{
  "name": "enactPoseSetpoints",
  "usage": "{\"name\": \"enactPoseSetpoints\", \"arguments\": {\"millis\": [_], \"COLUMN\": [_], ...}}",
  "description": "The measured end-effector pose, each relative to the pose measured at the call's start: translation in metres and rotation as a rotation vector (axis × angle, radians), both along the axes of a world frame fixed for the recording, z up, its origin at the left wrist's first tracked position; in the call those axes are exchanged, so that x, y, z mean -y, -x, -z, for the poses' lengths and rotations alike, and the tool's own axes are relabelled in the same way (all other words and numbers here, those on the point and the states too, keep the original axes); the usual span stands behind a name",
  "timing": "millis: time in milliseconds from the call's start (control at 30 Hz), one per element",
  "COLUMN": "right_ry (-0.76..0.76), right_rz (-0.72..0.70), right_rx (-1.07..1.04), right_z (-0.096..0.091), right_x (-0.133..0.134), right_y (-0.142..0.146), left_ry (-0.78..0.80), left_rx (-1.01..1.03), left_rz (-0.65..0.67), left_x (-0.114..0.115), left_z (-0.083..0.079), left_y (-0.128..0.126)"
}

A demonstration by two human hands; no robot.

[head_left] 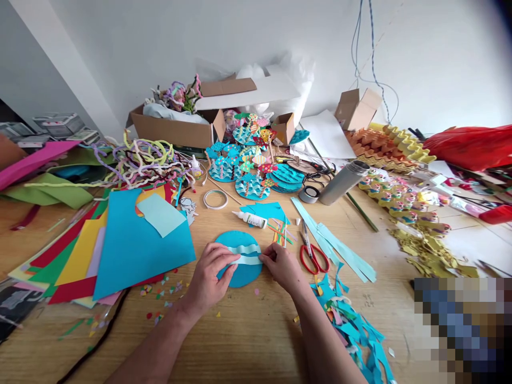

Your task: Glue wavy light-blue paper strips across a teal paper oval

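A round blue paper disc (240, 278) lies on the wooden table in front of me. One wavy pale blue strip (245, 249) stands across its upper half. Just below it, a second pale blue paper strip (250, 261) is pinched at its left end by my left hand (212, 273) and at its right end by my right hand (281, 265). Both hands rest low at the disc's edges. A white glue bottle (253, 219) lies on its side behind the disc. To the right are red-handled scissors (314, 258) and loose pale blue strips (344, 252).
Stacked coloured paper (136, 250) lies left, with pipe cleaners (148, 160) behind. Finished-looking blue paper pieces (252, 186) stand at the back. A grey thermos (344, 183) stands right of them. Blue scraps (360, 333) lie beside my right forearm. A cardboard box (172, 128) sits by the wall.
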State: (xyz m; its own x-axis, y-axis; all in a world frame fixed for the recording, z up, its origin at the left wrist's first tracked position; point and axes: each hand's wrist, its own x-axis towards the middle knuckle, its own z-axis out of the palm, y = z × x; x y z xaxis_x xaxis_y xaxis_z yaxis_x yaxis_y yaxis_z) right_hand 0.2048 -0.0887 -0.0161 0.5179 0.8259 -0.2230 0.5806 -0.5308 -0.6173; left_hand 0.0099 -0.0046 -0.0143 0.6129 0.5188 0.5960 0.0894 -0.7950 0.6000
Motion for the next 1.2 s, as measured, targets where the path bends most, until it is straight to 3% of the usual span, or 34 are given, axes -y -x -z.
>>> {"name": "enactPoseSetpoints", "arguments": {"millis": [367,567,667,733,833,967,1200], "right_ry": [0.001,-0.023,-0.035,-0.034,-0.013,-0.017,0.006], "right_rz": [-0.007,-0.008,-0.009,-0.008,0.009,0.022,0.016], "right_rx": [-0.037,-0.083,-0.115,-0.135,-0.154,-0.181,-0.200], "right_z": [0.006,0.011,0.012,0.012,0.012,0.012,0.016], "right_x": [0.000,0.002,0.003,0.004,0.004,0.004,0.006], "right_y": [-0.002,-0.008,-0.009,-0.009,-0.010,-0.010,-0.013], "left_ry": [0.090,0.279,0.132,-0.010,-0.102,-0.150,-0.102], "left_rx": [-0.022,0.078,-0.030,-0.114,-0.236,-0.336,-0.477], "left_rz": [-0.041,-0.330,-0.349,-0.347,-0.334,-0.342,-0.353], "left_x": [0.003,-0.001,-0.001,0.002,0.010,0.015,0.017], "left_z": [-0.005,-0.028,-0.028,-0.022,-0.007,0.002,0.003], "left_y": [0.004,0.020,0.035,0.043,0.048,0.044,0.042]}}
